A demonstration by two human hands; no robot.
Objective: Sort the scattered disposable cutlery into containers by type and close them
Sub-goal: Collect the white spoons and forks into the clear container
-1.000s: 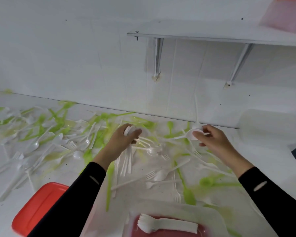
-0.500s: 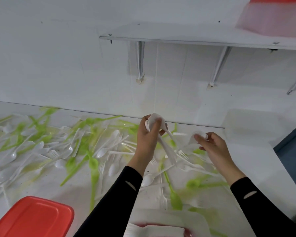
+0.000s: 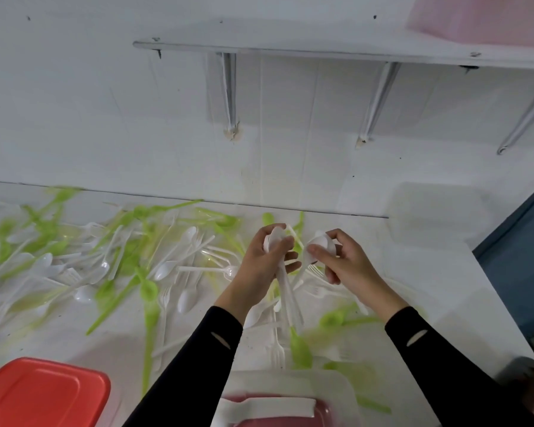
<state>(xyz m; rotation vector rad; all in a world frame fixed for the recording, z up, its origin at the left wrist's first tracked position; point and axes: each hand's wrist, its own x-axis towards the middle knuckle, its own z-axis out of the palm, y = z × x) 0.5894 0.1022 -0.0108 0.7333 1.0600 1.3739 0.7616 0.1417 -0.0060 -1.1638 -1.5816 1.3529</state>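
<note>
White and green plastic spoons and forks (image 3: 111,266) lie scattered over the white counter (image 3: 429,291). My left hand (image 3: 265,263) grips a bundle of white spoons (image 3: 285,291), bowls up at the fingers and handles hanging down. My right hand (image 3: 342,260) pinches one white spoon (image 3: 319,243) by its bowl, close to the right of the bundle. At the bottom edge sits an open container (image 3: 327,383) with white forks (image 3: 269,408) stacked inside.
A red lid (image 3: 40,396) lies at the bottom left. A white wall shelf (image 3: 290,52) on brackets hangs above, with a pink container (image 3: 481,16) on it. The counter ends at the right beside a blue surface (image 3: 518,260).
My left hand lifted the spoon bundle from the pile and moved right. My right hand raised its spoon and came closer; the two hands now almost meet.
</note>
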